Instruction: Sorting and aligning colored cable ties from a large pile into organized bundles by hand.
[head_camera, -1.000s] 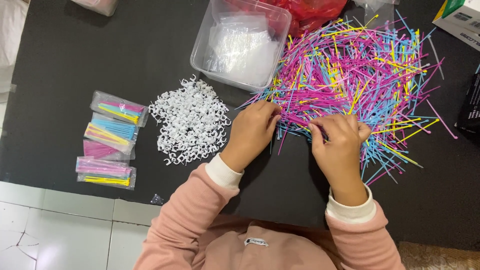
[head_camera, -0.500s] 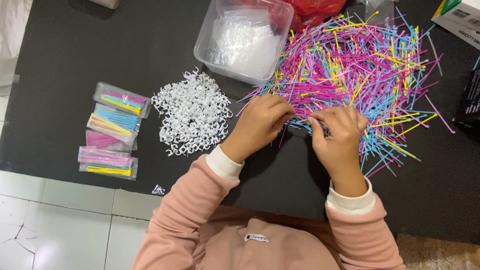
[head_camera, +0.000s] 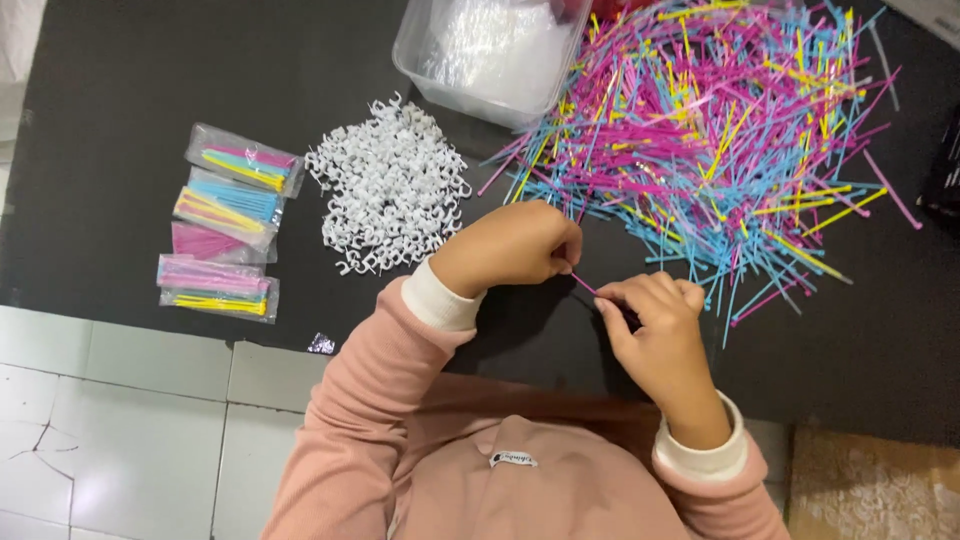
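A big heap of thin pink, blue and yellow plastic sticks (head_camera: 720, 130) lies on the black mat (head_camera: 120, 80). My left hand (head_camera: 510, 245) and my right hand (head_camera: 655, 330) are close together just below the heap. Between their fingertips they pinch one pink stick (head_camera: 583, 283). To the left of my left hand sits a pile of small white plastic clips (head_camera: 390, 185). Both wrists are in pink sleeves with cream cuffs.
A clear plastic tub (head_camera: 485, 55) with clear bags in it stands behind the white pile. Several small filled bags of coloured sticks (head_camera: 228, 225) lie at the left of the mat. White floor tiles (head_camera: 110, 420) show below the mat's edge.
Both hands have drawn back out of the stick heap toward my body, now holding a single pink stick between them. The camera has come closer to the table.
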